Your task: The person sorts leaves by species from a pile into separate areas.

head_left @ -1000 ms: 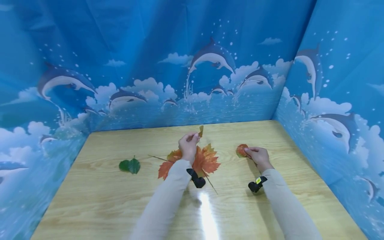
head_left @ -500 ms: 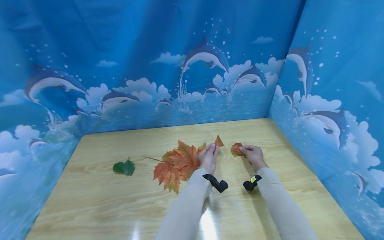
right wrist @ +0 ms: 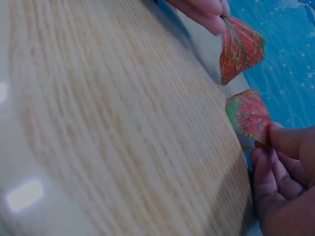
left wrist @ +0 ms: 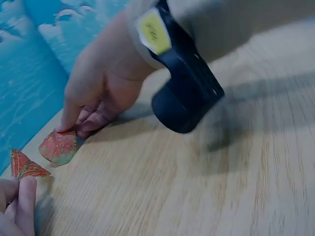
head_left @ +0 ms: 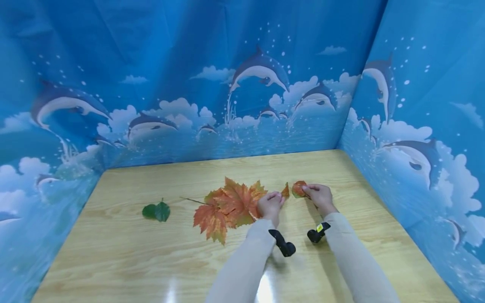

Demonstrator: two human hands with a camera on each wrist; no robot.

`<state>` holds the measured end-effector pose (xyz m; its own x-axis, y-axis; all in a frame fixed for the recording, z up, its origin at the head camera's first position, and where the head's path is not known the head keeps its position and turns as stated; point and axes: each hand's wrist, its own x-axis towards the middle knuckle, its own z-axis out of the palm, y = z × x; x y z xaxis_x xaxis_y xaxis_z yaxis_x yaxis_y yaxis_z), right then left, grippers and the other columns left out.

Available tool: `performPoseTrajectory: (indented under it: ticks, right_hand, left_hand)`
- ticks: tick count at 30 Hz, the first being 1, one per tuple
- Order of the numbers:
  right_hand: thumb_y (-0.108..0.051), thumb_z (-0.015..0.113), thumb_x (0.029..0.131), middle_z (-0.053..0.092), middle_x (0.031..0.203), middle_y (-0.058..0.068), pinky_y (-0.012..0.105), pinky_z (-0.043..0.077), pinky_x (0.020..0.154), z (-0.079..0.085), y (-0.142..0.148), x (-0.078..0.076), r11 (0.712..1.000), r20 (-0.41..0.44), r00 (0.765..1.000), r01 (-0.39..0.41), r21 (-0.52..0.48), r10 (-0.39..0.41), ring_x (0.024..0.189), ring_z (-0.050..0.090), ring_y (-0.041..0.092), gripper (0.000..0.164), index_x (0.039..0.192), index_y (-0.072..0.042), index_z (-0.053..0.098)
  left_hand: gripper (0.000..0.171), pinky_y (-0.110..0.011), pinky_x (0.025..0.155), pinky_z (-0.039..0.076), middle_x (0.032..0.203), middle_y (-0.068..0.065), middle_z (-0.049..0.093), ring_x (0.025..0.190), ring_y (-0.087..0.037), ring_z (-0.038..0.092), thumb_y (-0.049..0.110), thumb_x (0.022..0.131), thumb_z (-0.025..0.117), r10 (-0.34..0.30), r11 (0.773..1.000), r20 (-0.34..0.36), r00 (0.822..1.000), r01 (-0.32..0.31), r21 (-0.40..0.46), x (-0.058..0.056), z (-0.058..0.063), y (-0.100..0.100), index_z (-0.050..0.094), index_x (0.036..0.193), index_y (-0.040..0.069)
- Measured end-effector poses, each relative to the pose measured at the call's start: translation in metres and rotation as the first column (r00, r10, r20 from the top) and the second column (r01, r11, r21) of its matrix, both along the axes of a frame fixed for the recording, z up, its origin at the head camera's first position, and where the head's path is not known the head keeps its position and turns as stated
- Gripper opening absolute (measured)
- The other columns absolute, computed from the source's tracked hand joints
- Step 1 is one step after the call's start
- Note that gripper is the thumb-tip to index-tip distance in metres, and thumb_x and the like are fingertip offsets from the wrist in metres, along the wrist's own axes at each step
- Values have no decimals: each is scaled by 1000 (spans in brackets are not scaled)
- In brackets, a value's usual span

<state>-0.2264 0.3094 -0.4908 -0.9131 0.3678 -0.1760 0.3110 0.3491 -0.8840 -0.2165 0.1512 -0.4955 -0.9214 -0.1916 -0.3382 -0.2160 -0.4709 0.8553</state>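
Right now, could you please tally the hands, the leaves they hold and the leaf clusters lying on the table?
Hands: 2, the left hand and the right hand
Held leaves: 2, the left-hand leaf and the right-hand leaf
Orange leaf clusters: 1, the orange cluster, its overlapping leaves not counted singly
Green leaf clusters: 1, the green cluster
Total: 6
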Motion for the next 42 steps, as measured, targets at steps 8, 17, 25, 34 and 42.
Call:
performPoseTrajectory:
  ticks: [8,17,25,34,42]
  right_hand:
    - [-24,62,95,66,104,10,19,50,68,1,1,1,999,-8,1000,-2,-39,2,81,59,4,39,122,5,60]
    - [-23,63,94,66,106,13,17,49,67,2,0,2,999,-14,1000,19,-45,-20,78,57,3,39,121,5,61]
    - [-25,62,95,64,111,13,18,51,70,1,1,2,998,0,1000,22,-62,-22,87,60,9,40,123,4,60]
    - [-24,62,95,65,113,15,21,52,75,3,-3,2,997,-6,1000,27,-76,-27,94,62,16,40,123,4,60]
    - [-25,63,94,65,115,17,21,50,75,0,-2,3,999,-11,1000,22,-49,-23,98,62,19,40,123,2,61]
  left_hand:
    - [8,-27,51,55,68,-12,68,56,-20,67,1,87,65,-161,893,-35,986,130,-432,3,12,-5,72,84,-3]
    - [13,-21,54,44,66,1,64,57,-8,52,8,85,69,-334,572,-80,939,135,-809,2,16,-12,72,73,9]
    - [10,-20,56,45,68,2,64,60,-7,54,10,86,70,-413,559,-75,908,188,-808,-1,16,-14,72,77,8]
    - [7,-18,54,47,65,1,65,56,-4,54,10,85,73,-438,641,-107,892,227,-734,-5,11,-12,76,82,6]
    - [5,-18,54,48,65,-1,67,55,-4,57,9,84,74,-421,636,-104,901,212,-742,-3,1,-11,76,80,5]
